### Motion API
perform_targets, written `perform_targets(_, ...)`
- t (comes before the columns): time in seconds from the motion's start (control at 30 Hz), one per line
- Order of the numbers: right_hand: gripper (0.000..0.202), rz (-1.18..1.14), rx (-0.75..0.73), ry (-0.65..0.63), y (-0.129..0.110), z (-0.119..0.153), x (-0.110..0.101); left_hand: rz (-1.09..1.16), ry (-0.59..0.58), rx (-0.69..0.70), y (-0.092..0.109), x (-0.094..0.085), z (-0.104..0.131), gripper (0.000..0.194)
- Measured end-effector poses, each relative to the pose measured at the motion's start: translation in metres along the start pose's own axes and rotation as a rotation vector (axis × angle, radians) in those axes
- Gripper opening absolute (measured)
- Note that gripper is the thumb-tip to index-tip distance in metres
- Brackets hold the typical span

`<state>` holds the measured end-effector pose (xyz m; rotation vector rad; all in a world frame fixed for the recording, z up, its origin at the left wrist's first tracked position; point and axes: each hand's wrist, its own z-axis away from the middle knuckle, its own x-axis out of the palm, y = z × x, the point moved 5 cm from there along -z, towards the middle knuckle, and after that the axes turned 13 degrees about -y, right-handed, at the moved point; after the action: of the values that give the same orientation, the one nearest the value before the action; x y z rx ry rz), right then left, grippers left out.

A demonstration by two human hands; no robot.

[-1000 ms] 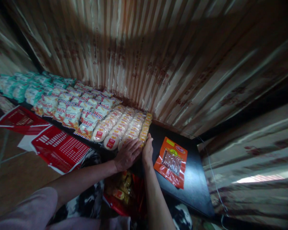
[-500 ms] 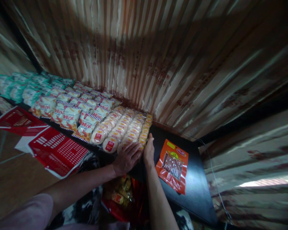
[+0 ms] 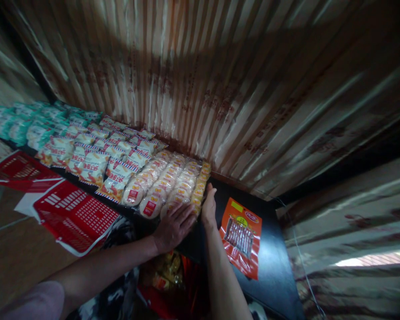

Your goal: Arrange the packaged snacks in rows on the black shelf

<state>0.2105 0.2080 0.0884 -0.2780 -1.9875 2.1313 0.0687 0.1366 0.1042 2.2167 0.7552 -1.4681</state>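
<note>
Rows of round, clear-wrapped crackers (image 3: 152, 201) lie overlapping on the black table, with a narrower row of yellow packs (image 3: 200, 184) at their right end. My left hand (image 3: 174, 226) rests with fingers extended against the front ends of the right-hand rows. Upright along the right side of the yellow row stands my right hand (image 3: 209, 208), its palm turned toward the packs and its fingers stretched out. Neither hand is wrapped round anything. To the right of my right hand, an orange snack bag (image 3: 242, 238) lies flat on the table.
White-and-red snack bags (image 3: 92, 168) and green-and-white packs (image 3: 39, 133) fill the table's left part. A red printed sheet or bag (image 3: 75, 213) hangs at the front edge. Gold packets (image 3: 168, 271) sit below; a curtain (image 3: 186, 75) stands behind.
The view has shifted slightly, so the snack bags at the left appear a little farther left. Both hands keep nearly the same places against the rows.
</note>
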Motion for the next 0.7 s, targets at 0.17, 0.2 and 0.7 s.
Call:
perform_targets(0.17, 0.076, -0.056, 0.002, -0.062, 0.002, -0.008, 0.005, 0.013, -0.024, 0.002, -0.001, 0.000, -0.001, 0.034)
perform_targets(0.2, 0.076, -0.070, 0.006, -0.062, 0.003, -0.009, 0.005, 0.017, -0.024, 0.001, -0.001, 0.000, -0.001, 0.034)
perform_targets(0.7, 0.070, -0.132, -0.100, 0.192, 0.011, 0.081, -0.004, 0.092, 0.053, 0.154, 0.003, -0.014, 0.010, 0.028)
